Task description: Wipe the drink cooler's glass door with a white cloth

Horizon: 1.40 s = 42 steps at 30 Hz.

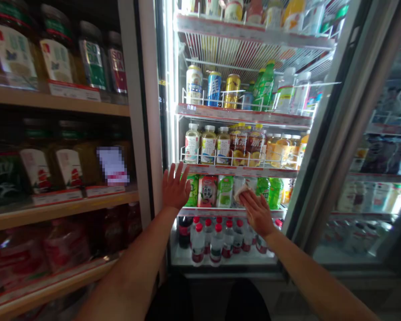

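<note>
My left hand [175, 188] is open, fingers spread and palm facing forward, by the left edge of the lit drinks fridge. It seems to lie flat on the glass front. My right hand [258, 213] presses a pale crumpled cloth [241, 193] under its fingertips, in front of the fourth shelf. Between the two hands stand a red drink carton [207, 191] and a light green one [225, 192]. Green bottles [275, 193] show just right of the cloth. Whether glass lies between my hands and the drinks is hard to make out.
Bottles with red caps [216, 244] line the fridge floor. Tea bottles [208, 145] and cans [214, 88] fill the shelves above. A wooden shelf rack [62, 203] with more bottles stands at left. Another fridge [370, 178] is on the right.
</note>
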Tool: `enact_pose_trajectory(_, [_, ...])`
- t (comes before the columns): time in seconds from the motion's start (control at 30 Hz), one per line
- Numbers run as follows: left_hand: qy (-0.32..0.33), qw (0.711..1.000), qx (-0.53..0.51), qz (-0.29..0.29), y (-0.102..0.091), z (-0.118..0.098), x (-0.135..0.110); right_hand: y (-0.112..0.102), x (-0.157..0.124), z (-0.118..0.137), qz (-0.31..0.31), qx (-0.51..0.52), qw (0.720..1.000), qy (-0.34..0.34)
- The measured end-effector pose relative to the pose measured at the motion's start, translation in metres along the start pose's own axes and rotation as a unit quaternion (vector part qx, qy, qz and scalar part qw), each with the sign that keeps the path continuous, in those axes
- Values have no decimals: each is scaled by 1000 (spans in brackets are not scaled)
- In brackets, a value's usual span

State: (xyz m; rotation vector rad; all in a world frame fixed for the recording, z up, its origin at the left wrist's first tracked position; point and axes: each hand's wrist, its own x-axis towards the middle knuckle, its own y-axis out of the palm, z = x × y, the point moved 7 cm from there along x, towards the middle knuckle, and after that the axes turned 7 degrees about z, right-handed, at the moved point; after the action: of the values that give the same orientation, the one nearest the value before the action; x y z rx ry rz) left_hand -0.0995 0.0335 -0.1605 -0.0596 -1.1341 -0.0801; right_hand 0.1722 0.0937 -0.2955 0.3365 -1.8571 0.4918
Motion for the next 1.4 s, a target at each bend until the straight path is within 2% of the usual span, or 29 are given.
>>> enact_pose_trajectory(0.13, [-10,1000,-9,17,3,2,0,-6,13,-7,-19,1,999,41])
enact_pose_trajectory(0.3, [-21,999,-32,24,7,5,-2,-8,24,-4,-15,-2,999,46])
enact_pose_trajectory(0.53, [-6,1000,-11,6,1,2,-1,-2,4,4,-9,-11,999,32])
enact_pose_trajectory(0.7, [-4,1000,-1,4,1,2,0,8,-7,16,-14,-10,998,58])
enact_pose_trajectory(0.9, [-12,1000,-7,9,2,4,0,23,0,48,40,23,999,-10])
enact_pose_trajectory(1.0, [-25,999,-36,12,0,0,2,23,10,58,48,51,997,-43])
enact_pose_trajectory(1.1, [-67,995,-66,24,-1,-9,-1,16,21,62,34,90,993,-64])
enact_pose_trajectory(1.2, [-102,990,-80,47,-2,-27,-17,8,33,64,7,153,987,-51])
enact_pose_trajectory(1.3, [-94,988,-97,79,-1,-48,-38,4,44,61,-33,276,960,19])
enact_pose_trajectory(1.4, [-30,983,-140,115,-2,-73,-48,4,56,57,-63,378,916,120])
